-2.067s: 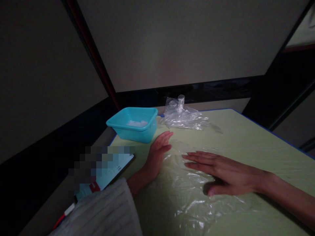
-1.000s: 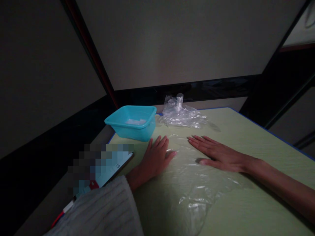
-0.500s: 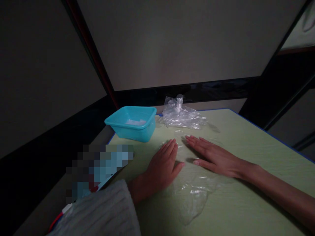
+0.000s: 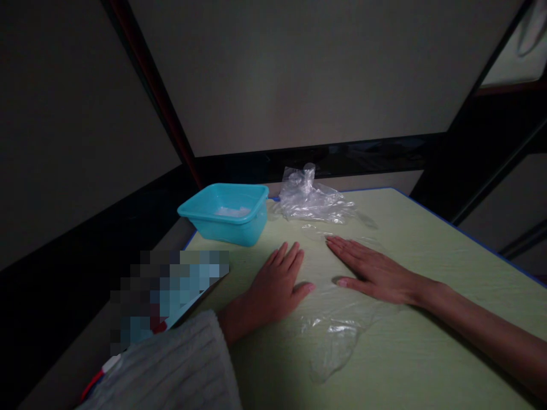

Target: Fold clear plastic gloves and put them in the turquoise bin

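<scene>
A thin clear plastic piece [image 4: 337, 336], perhaps a glove or bag, lies spread on the pale green table [image 4: 444, 250]. On its left side my left hand [image 4: 273, 287] rests palm down with fingers spread and thumb out, holding nothing. My right hand [image 4: 371, 270] lies flat on the right part of the plastic, thumb apart from the fingers. Behind both hands sits a crumpled heap of clear plastic [image 4: 310, 199].
A turquoise basin [image 4: 231, 228] with something whitish inside stands at the table's back left corner. Left of my sleeve is a blurred-out flat object [image 4: 179, 296]. A wall panel [image 4: 299, 85] rises behind the table.
My left hand has shifted slightly left and its fingers have spread apart. My right hand has stayed nearly in place, and the plastic between the hands looks flatter.
</scene>
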Available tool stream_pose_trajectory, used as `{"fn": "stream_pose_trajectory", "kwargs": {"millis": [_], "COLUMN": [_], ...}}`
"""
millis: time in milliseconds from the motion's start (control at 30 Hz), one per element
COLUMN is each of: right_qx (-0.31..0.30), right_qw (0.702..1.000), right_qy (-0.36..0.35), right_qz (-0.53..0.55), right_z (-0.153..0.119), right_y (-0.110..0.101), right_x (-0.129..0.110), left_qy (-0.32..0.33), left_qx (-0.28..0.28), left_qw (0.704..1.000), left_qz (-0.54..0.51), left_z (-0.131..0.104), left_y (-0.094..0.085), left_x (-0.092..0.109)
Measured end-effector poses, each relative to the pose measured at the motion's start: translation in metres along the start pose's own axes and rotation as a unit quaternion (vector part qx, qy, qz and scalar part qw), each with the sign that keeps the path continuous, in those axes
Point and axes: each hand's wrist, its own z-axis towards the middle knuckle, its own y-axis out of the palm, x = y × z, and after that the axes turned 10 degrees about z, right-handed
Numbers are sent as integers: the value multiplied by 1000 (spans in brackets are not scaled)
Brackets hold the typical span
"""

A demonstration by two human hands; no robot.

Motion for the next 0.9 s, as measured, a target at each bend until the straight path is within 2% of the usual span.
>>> {"fn": "stream_pose_trajectory", "kwargs": {"millis": [200, 467, 567, 767, 900], "right_qx": [0, -46, -46, 1, 68], "right_qw": [999, 990, 988, 992, 995], "right_qy": [50, 133, 143, 126, 71], "right_qz": [0, 14, 21, -6, -5], "right_z": [-9, -24, -30, -36, -30], "right_y": [-6, -23, -25, -26, -29], "right_x": [20, 48, 59, 78, 60], "left_qy": [-6, -1, 2, 3, 4], "left_qx": [-13, -17, -12, -25, 18], "left_qw": [1000, 1000, 1000, 999, 999], "left_qz": [-1, 0, -12, -30, -33], "left_z": [0, 1, 0, -2, -8], "left_y": [-3, -3, -2, -9, -13], "left_x": [1, -1, -5, -16, -5]}}
